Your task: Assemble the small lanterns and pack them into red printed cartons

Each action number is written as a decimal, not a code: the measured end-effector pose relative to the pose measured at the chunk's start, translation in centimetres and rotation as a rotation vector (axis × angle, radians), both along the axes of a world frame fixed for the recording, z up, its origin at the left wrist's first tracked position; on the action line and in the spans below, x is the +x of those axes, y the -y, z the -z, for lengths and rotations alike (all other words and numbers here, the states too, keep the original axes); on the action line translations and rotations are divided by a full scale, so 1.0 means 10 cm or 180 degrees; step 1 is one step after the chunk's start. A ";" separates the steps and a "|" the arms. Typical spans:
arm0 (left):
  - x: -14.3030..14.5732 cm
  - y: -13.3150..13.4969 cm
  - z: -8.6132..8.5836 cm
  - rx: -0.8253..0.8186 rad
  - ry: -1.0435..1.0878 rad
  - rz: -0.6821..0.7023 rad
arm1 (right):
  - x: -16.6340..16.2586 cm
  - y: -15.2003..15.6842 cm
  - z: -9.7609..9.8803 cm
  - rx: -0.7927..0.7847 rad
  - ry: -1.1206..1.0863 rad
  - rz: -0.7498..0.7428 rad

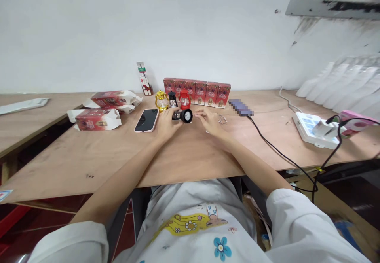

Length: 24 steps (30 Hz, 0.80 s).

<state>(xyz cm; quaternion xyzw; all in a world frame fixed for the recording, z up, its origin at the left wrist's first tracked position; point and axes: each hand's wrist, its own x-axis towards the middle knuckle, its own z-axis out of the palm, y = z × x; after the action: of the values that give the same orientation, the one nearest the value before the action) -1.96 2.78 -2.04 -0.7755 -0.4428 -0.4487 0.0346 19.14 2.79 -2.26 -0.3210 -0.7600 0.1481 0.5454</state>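
Observation:
My left hand (168,124) is closed around a small black toy lantern (187,116), tipped on its side so that its round underside faces me. Just to the right of that underside, my right hand (209,122) has its fingertips pinched together. Whatever they hold, if anything, is too small to name. Behind my hands stand a gold lantern (162,101), another black lantern (172,99) and a red lantern (184,99), all upright. Thin metal rings (222,119) lie on the table right of my right hand.
Several red boxes (212,94) stand in a row at the back. Opened boxes (95,120) and a phone (146,120) lie left. A bottle (145,84) stands by the wall. To the right are a purple device (240,108), its black cable (274,148) and a white power strip (308,126).

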 end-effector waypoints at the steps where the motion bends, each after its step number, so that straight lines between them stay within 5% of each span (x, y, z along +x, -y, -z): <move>1: 0.00 -0.01 0.00 -0.0025 0.0066 0.0066 | 0.00 0.01 -0.01 0.0029 -0.0041 0.0025; 17: -0.01 -0.02 0.02 0.0117 -0.0207 0.0249 | -0.01 0.00 0.01 0.1018 0.0562 0.0286; 24: -0.01 -0.02 0.03 0.0146 -0.0303 0.0216 | -0.03 0.01 0.02 0.0920 0.0695 0.0202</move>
<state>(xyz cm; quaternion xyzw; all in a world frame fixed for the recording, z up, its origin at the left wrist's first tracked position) -2.02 2.95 -2.29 -0.8096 -0.4037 -0.4223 0.0581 18.85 2.66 -2.51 -0.2773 -0.8175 -0.0156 0.5045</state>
